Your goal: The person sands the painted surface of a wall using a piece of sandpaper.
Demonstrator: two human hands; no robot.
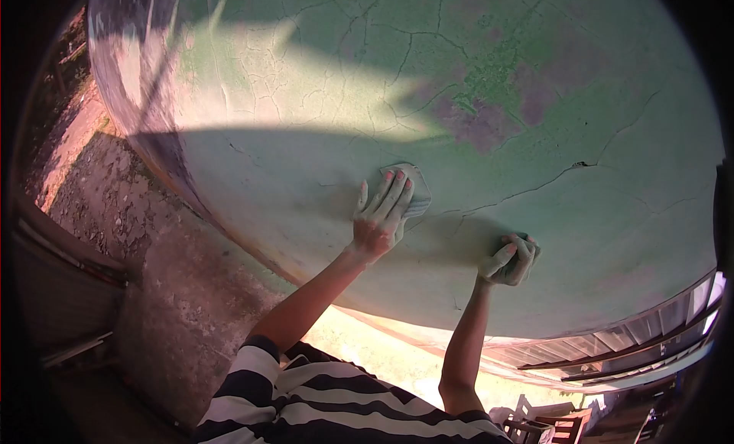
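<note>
A large curved surface (306, 169), green and cracked, fills the upper view. Against it my left hand (382, 212) presses a thin pale sheet (417, 192), whose edge shows beyond the fingertips; the fingers lie stretched over it. Lower and to the right, my right hand (512, 259) is closed with curled fingers near the same surface; what it holds, if anything, is hidden. Both hands are coated in pale dust. A long crack (527, 190) runs between and above the hands. Purple-grey patches (478, 123) show higher up.
Rough ground (183, 276) lies below left, beside a dark structure (69, 291). Wooden furniture (558, 425) stands at the lower right, under slatted panels (627, 345). Sunlight falls across the upper left of the surface.
</note>
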